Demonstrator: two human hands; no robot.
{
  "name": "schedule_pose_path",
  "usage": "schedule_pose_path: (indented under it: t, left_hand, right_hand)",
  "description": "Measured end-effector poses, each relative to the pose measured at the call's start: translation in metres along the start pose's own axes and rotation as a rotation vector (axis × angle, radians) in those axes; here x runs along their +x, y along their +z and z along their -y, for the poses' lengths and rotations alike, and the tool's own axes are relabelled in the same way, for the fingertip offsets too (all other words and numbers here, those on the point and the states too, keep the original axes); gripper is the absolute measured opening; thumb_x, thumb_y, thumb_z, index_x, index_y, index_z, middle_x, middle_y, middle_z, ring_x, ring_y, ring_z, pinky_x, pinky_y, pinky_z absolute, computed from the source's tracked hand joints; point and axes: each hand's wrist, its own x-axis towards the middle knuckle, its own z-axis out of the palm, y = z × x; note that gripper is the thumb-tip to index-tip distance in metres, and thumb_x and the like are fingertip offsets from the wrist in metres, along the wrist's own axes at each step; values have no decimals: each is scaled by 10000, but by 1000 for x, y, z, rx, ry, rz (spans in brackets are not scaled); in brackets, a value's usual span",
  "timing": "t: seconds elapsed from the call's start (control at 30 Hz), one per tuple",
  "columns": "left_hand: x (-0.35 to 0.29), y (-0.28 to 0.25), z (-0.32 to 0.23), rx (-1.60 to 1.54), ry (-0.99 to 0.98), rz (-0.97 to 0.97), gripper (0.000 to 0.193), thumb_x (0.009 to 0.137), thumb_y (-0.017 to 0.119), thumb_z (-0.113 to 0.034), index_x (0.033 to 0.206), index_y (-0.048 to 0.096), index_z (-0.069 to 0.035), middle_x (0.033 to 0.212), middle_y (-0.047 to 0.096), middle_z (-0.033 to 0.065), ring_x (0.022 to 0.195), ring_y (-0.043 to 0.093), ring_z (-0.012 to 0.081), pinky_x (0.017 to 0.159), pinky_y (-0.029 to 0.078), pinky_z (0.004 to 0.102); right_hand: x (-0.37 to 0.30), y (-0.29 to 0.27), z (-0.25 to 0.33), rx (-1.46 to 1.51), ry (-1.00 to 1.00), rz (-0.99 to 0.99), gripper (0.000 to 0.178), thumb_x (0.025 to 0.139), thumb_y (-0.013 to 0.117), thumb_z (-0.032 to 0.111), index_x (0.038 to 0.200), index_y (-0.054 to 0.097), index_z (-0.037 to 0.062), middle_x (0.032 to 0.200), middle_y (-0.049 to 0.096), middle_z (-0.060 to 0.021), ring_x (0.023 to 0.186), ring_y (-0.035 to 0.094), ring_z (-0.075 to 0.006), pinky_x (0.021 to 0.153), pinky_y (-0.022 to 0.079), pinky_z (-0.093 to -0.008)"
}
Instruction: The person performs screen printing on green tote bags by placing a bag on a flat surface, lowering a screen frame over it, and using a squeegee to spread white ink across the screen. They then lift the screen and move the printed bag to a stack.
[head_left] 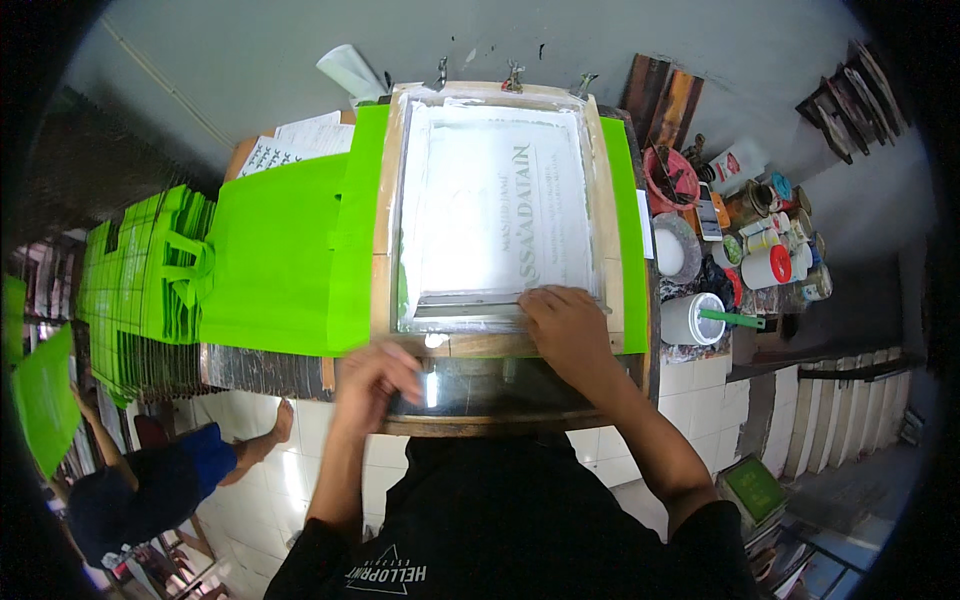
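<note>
A wooden-framed printing screen (383,285) lies on the table over bright green fabric, its pale mesh smeared with white ink and showing a stencil of lettering. Across the near end, inside the frame, rests a long squeegee (465,312). My right hand (565,322) has its fingers curled over the squeegee's right part. My left hand (375,380) is off the screen, above the table's near edge, just left of the frame's near corner. Its fingers are bent and smeared by motion, and nothing can be made out in them.
Green fabric bags (285,255) cover the table to the left, beside a wire rack (120,290) of more. Ink tubs, a phone (708,220) and a white bucket (690,320) with a green-handled tool crowd the right. Another person (150,490) holds a green sheet at lower left.
</note>
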Motion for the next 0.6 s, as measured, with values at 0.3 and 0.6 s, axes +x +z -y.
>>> schedule_pose_path:
  t: [0.3, 0.6]
  left_hand:
    - [229, 68, -94, 1290, 830, 381, 602, 939, 575, -41, 1521, 427, -77, 1312, 665, 90, 1377, 433, 356, 1180, 291, 469]
    - [344, 89, -69, 1486, 791, 621, 661, 928, 551, 8, 1559, 392, -105, 1278, 662, 95, 1320, 446, 317, 1161, 304, 454]
  right_hand:
    - [5, 1, 3, -69, 116, -21, 305, 779, 770, 254, 1010, 640, 104, 1010, 669, -64, 988, 620, -257, 868, 430, -436]
    - [5, -1, 4, -33, 133, -73, 295, 747, 766, 247, 961, 622, 105, 945, 641, -42, 934, 616, -223, 794, 439, -406]
